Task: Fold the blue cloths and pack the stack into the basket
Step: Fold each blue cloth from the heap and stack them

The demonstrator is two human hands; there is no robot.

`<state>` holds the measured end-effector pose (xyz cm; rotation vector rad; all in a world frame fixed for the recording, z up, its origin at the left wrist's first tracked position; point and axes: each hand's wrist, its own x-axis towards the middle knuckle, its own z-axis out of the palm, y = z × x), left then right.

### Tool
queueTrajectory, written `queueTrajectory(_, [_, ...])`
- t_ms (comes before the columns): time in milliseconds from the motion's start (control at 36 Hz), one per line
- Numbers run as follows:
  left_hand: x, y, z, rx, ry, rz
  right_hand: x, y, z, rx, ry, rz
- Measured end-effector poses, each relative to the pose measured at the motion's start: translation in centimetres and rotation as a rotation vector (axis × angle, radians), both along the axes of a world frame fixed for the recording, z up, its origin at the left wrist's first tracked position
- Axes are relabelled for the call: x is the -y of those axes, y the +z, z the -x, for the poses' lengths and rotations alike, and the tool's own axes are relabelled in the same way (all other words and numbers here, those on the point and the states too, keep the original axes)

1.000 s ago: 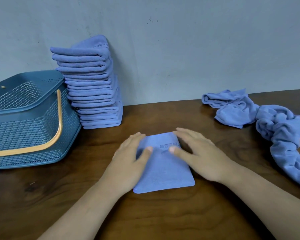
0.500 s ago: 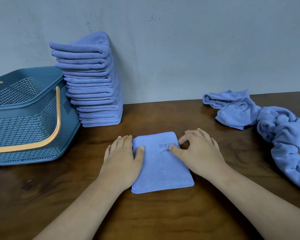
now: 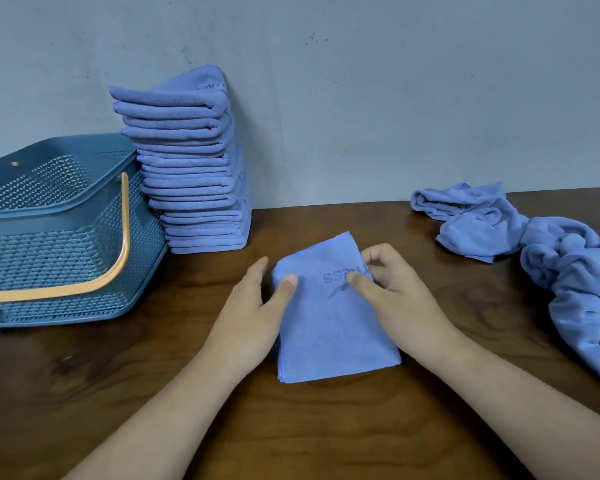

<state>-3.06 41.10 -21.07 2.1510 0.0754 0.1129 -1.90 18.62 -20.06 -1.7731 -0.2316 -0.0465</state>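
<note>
On the brown table (image 3: 326,427), the left hand (image 3: 253,317) and the right hand (image 3: 395,292) are pinching opposite edges of the folded cloth (image 3: 326,334), thumbs on top.

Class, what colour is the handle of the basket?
Orange. The handle stands out against the dark teal basket, and the head view shows it best.
</note>
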Motion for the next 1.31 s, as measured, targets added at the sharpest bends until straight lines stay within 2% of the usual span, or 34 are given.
queueTrajectory(83, [0.4,0.5,-0.2,0.008,-0.011,0.405,-0.1,0.5,0.3,0.004,0.046,-0.176])
queueTrajectory(139, [0.6,0.6,-0.4,-0.011,-0.02,0.621,0.0,0.6,0.3,0.025,0.07,-0.217])
queueTrajectory(222, [0.9,0.9,-0.3,0.011,-0.033,0.763,0.3,0.4,0.4,0.048,0.1,-0.206])
queueTrajectory(417, [0.6,1.0,0.0,0.158,-0.059,0.737,0.5,0.8,0.2,0.273,-0.02,-0.008])
queueTrajectory(528, [-0.2,1.6,0.1,0.216,-0.038,0.741,-0.8,2.0,0.7,0.287,-0.038,0.047])
queueTrajectory(694, [-2.5,3.5,-0.1,0.281,-0.007,0.854,-3.0,6.2,0.6,0.367,-0.004,0.174])
queueTrajectory(778, [-4.3,4.6,-0.4,0.339,0.011,0.886,-4.4,9.3,0.5,0.466,0.03,0.291])
queueTrajectory(944, [-8.8,3.8,-2.1,0.458,0.235,0.841,-7.2,15.5,-0.6,0.658,0.113,0.522])
queueTrajectory(1083, [-9.7,2.6,-2.9,0.44,0.271,0.793,-9.9,20.8,-2.0,0.729,0.176,0.645])
queueTrajectory(1306, [-9.6,1.6,-3.2,0.381,0.302,0.742,-15.2,26.4,-4.8,0.754,0.278,0.661])
